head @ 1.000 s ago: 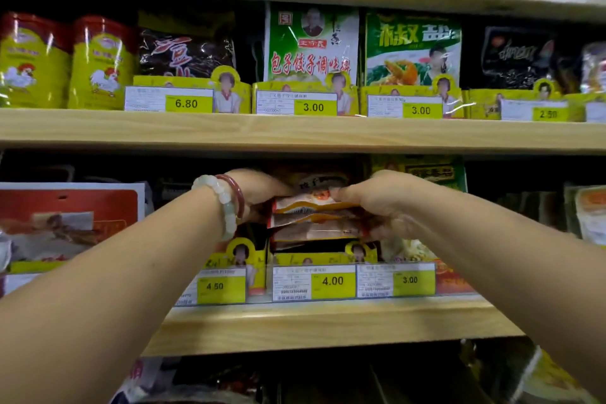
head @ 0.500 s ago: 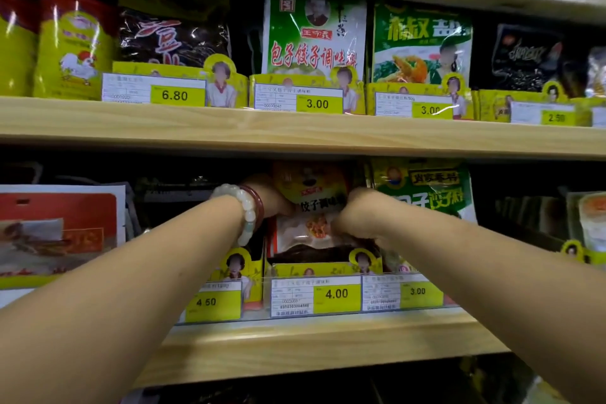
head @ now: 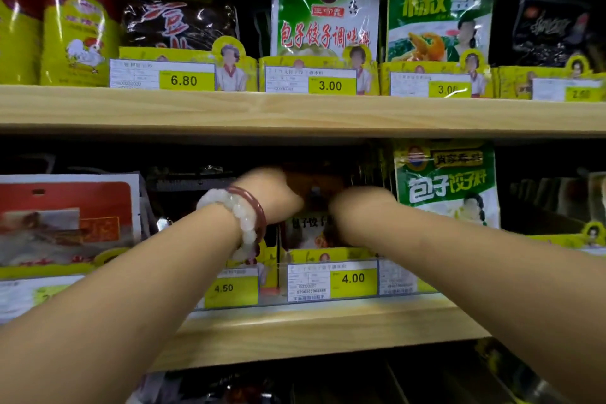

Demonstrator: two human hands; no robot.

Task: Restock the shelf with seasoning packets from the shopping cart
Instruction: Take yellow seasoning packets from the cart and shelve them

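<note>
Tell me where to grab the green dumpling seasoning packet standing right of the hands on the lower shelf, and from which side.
Take the green dumpling seasoning packet by its top edge, coming from the front and slightly above. It stands upright facing out, its upper half is exposed, and its bottom seems tucked behind the yellow display tray. The right hand crowds its left side, so a side pinch looks awkward.

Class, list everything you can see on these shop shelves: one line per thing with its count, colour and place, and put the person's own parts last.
Seasoning packets: a stack, pale with dark print, lower shelf centre, above the 4.00 tag.
Green packet: one, lower shelf, right of the hands.
Red and white packet: one, lower shelf, far left.
Green and white packet: one, upper shelf centre.
Yellow tins: two visible, red-topped, upper shelf left.
Price tags: several, yellow and white, shelf edges.
Bracelets: two, white and dark red, left wrist.
Left hand: blurred, at the stack.
Right hand: blurred, at the stack.
</note>
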